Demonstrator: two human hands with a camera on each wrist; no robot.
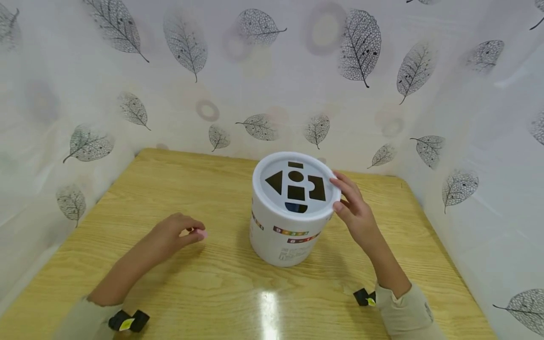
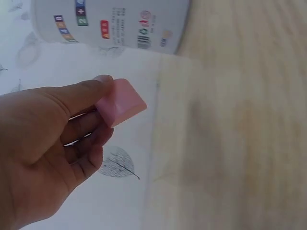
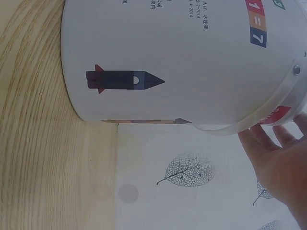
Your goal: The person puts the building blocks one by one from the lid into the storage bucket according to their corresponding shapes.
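A white bucket (image 1: pixel 269 241) with printed number strips stands on the table. Its pale lid (image 1: pixel 314 167) has dark cut-out holes: a triangle, a circle, a square, rectangles, a notched shape and a half-round. My right hand (image 1: pixel 360 219) holds the lid's right rim, thumb toward me and fingers farther back; in the right wrist view the fingers (image 3: pixel 261 139) meet the lid edge beside the bucket's handle (image 3: pixel 230 129). Left of the bucket, apart from it, my left hand (image 1: pixel 174 238) pinches a small pink block (image 2: pixel 125 99) between thumb and fingers, above the table.
The light wooden table (image 1: pixel 178 174) is enclosed by a whitish curtain (image 1: pixel 272 80) with leaf prints at the back and both sides. Black devices with yellow tags (image 1: pixel 127 323) sit at both wrists. Glare shows on the table's near part.
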